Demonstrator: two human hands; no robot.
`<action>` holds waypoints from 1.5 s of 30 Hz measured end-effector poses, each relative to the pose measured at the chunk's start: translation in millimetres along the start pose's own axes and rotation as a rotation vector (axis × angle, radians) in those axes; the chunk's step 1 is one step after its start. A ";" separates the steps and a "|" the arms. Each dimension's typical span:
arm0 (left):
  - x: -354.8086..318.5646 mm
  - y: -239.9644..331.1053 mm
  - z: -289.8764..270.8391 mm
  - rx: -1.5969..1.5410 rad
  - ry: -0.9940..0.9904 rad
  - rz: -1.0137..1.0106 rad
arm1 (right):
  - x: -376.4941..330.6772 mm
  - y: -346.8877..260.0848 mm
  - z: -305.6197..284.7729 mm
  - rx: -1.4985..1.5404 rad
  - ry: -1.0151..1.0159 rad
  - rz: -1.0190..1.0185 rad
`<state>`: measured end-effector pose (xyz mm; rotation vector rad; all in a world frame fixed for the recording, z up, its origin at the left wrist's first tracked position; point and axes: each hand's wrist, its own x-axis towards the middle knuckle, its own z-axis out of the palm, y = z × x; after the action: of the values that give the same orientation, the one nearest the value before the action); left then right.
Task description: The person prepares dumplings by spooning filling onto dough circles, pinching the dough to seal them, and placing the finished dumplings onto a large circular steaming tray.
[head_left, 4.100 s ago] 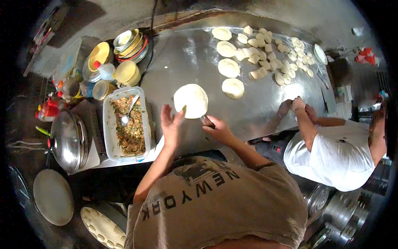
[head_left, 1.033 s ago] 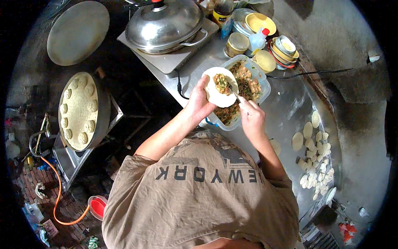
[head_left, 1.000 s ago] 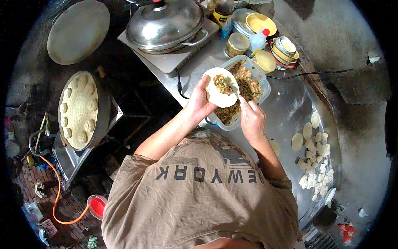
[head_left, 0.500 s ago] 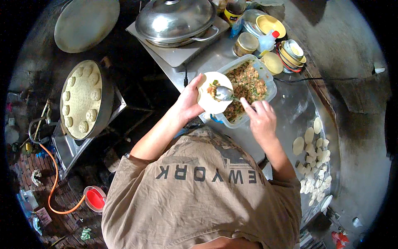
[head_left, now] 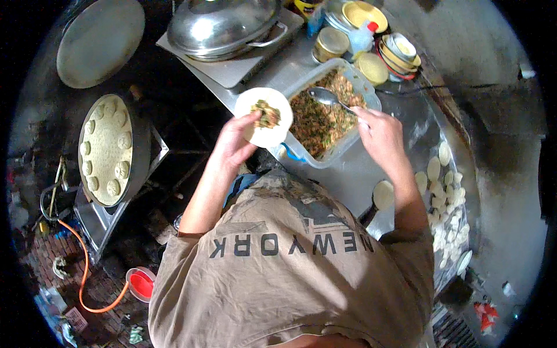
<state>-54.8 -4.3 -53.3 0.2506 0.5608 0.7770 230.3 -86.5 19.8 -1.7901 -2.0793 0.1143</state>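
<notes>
On my left hand [head_left: 235,144] lies a round, pale dough wrapper [head_left: 272,137], with a clump of chopped green-and-brown filling [head_left: 268,115] at its middle. The left thumb presses on the edge of that filling while the other fingers support the wrapper from below. My right hand [head_left: 383,134] grips the handle of a metal spoon [head_left: 323,95]. The spoon's bowl hovers over or just touches a clear plastic container [head_left: 371,100], which is filled with more of the chopped mixture [head_left: 316,130].
Pleated buns ring a deep round pan [head_left: 105,153] on the left. Dough pieces [head_left: 449,194] are scattered on the metal counter at right. Beyond the container stand a jar [head_left: 332,46], a red-capped bottle [head_left: 362,39] and stacked bowls [head_left: 400,55]. A domed lid [head_left: 223,26] covers a pan at the back.
The spoon has left the wrapper and moved right, over the container, leaving filling behind. My left hand has shifted left with the wrapper, its thumb now on the filling.
</notes>
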 end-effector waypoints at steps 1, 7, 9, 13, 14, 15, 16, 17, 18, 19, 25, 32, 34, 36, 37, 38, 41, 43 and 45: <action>-2.6 4.2 -3.2 0.029 0.032 0.039 | -2.3 13.4 12.7 -0.093 -0.025 -0.044; -24.0 11.4 -2.8 -0.135 -0.069 0.059 | -2.5 14.1 58.4 -0.382 -0.485 -0.116; -31.0 11.2 -4.0 -0.182 0.007 0.073 | -15.9 -13.2 54.1 -0.310 -0.605 -0.286; -36.3 7.4 -10.0 -0.155 0.053 0.100 | -12.0 -13.9 37.4 -0.216 -0.636 -0.292; -36.6 7.3 -10.4 -0.151 0.037 0.099 | -9.2 -6.6 36.9 -0.216 -0.603 -0.278; -36.3 7.2 -10.5 -0.147 0.022 0.098 | -8.6 1.1 43.3 -0.220 -0.529 -0.227; -35.7 6.8 -10.2 -0.149 0.016 0.090 | -9.0 2.9 45.7 -0.214 -0.567 -0.244; -35.1 7.1 -9.4 -0.149 0.010 0.087 | -8.2 3.2 47.3 -0.206 -0.601 -0.265; -34.7 7.5 -8.4 -0.148 0.005 0.083 | -8.5 1.9 46.8 -0.179 -0.639 -0.261; -33.9 8.1 -6.1 -0.157 0.001 0.082 | -9.1 -0.9 44.3 -0.152 -0.677 -0.257; -31.2 8.0 -3.0 -0.234 -0.064 0.034 | -14.5 40.4 14.6 0.230 -0.593 -0.102; 1.1 -19.0 18.5 -0.123 0.014 -0.090 | -25.5 -11.8 -12.0 0.548 -0.073 0.165; 9.0 -26.5 26.2 -0.185 -0.075 -0.133 | -27.3 -28.0 9.4 0.150 0.105 -0.066; 13.8 -30.7 32.9 -0.195 -0.089 -0.114 | -34.1 -39.1 49.3 -0.050 0.120 -0.091; 14.5 -31.0 28.1 -0.202 -0.088 -0.110 | -36.5 -40.9 62.1 -0.054 0.128 -0.086; 15.2 -30.5 25.9 -0.205 -0.092 -0.111 | -38.1 -41.6 58.7 -0.030 0.110 -0.085; 13.6 -27.8 24.4 -0.194 -0.064 -0.092 | -41.4 -35.6 44.6 0.133 0.097 -0.026; 10.5 -22.4 25.2 -0.184 -0.121 -0.067 | -43.1 -31.0 36.2 0.362 0.147 0.086; 8.1 -20.7 27.6 -0.164 -0.115 -0.069 | -35.2 -39.8 28.6 0.279 0.110 -0.032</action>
<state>-22.3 -13.0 -42.1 0.1231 0.3924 0.7323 187.1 -122.2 -2.5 -1.5603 -1.9093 0.2761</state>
